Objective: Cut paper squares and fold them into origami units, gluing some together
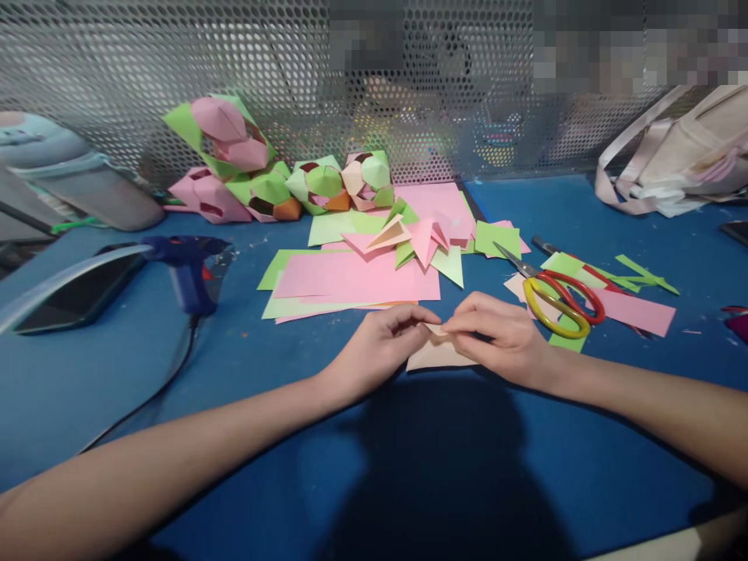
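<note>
Both hands meet over a small sheet of pale peach paper (435,357) near the middle of the blue table. My left hand (386,343) pinches its upper edge between thumb and forefinger. From the other side, my right hand (502,335) grips the same edge, its fingertips almost touching the left ones. The paper's lower part hangs out below the fingers, and its top is partly hidden by them. Just beyond lie flat pink sheets (356,276), with folded pink paper pieces (426,241) on top of them.
Scissors (561,300) with red and yellow handles lie on paper scraps (640,310) at right. Folded paper balls (225,132) are piled against the perforated metal screen (280,70). At left are a blue glue gun (190,273), a phone (82,292) and a bottle (75,175). A bag (689,148) stands far right.
</note>
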Tool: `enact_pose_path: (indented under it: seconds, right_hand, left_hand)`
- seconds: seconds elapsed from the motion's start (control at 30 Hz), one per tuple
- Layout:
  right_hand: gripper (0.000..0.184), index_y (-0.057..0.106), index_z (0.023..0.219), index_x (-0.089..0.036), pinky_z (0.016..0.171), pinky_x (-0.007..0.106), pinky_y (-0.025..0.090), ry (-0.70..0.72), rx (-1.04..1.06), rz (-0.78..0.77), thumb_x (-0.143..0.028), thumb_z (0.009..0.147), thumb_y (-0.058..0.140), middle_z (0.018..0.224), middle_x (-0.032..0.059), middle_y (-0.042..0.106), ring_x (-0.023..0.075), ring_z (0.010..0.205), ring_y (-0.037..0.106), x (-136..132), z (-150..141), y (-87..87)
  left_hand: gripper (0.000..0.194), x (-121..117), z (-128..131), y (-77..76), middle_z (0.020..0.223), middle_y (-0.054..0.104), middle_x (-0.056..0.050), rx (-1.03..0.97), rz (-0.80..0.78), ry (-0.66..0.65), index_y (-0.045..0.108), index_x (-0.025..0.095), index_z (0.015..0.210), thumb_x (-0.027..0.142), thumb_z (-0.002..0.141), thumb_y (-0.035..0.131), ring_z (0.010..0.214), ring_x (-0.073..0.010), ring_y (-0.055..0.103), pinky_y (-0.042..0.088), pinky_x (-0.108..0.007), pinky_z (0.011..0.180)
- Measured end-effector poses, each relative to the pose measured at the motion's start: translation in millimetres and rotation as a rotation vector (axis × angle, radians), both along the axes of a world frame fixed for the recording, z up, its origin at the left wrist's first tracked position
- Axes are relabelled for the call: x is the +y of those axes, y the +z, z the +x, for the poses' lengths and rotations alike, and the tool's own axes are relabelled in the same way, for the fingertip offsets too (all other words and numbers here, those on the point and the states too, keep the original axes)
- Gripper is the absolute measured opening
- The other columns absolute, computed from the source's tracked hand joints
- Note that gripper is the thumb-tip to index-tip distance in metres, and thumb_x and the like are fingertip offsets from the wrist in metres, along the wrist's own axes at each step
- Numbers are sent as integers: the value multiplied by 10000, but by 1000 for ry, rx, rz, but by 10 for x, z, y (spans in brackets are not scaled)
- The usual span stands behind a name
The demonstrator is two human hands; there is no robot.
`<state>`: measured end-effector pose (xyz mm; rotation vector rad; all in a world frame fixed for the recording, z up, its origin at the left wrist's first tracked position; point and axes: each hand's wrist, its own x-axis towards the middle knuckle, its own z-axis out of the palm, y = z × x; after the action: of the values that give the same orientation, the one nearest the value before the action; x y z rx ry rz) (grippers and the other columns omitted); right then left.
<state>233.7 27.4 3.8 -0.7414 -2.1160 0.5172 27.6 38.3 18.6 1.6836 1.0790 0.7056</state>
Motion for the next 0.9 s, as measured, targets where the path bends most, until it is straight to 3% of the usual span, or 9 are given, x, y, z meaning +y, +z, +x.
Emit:
enact_pose_path:
  seconds: [0.2,0.4,0.63,0.9]
  right_hand:
    - [139,685,928,-135,659,246,478,-8,-158,241,-121,886,553,845,72,595,126,739,561,5,21,-10]
    - [160,689,937,-135,664,258,486,-23,-206,311,-117,878,541,832,76,594,137,732,552,2,30,-12]
    - [213,668,1029,-173,664,267,504,-32,-95,256,-130,861,545,886,62,591,134,750,570,-5,-24,-91]
    - [111,646,959,-145,687,256,477,-108,18,-90,-167,864,593,828,34,606,118,743,568,-74,-88,18]
  left_hand:
    - [212,-15,-11,48,873,672,5,-7,-75,-29,686,192,874,167,805,488,837,-141,571,422,-250,768]
    - [171,-39,17,59,834,626,1,-85,-163,-46,629,150,904,261,774,635,762,-123,567,432,-230,685]
    - [106,-54,40,24,849,625,4,-49,-14,2,614,155,892,220,809,617,782,-111,572,436,-223,718]
    - [68,-87,32,-13,844,634,12,2,147,15,605,179,886,237,853,592,789,-109,579,445,-219,729]
